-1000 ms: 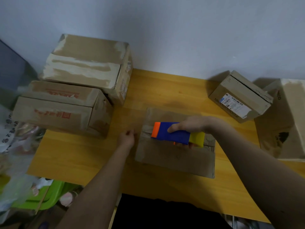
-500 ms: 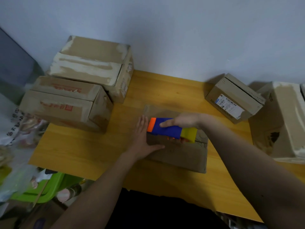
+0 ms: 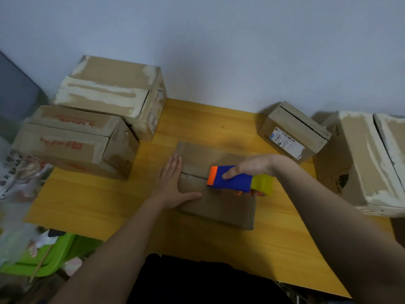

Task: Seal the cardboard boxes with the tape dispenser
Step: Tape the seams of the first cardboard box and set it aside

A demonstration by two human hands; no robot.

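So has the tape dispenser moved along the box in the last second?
Yes. The tape dispenser has slid rightward along the box, away from its left edge.

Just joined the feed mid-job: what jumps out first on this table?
The bright blue, orange and yellow tape dispenser, gripped by the right hand over the seam of the flat cardboard box at table centre. The left hand presses flat on that box's left end. Taped boxes stack at the left.

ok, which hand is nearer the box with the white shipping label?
Right. The right hand grips the tape dispenser just below-left of the labelled box. The left hand rests flat on the left end of the centre box, farther away.
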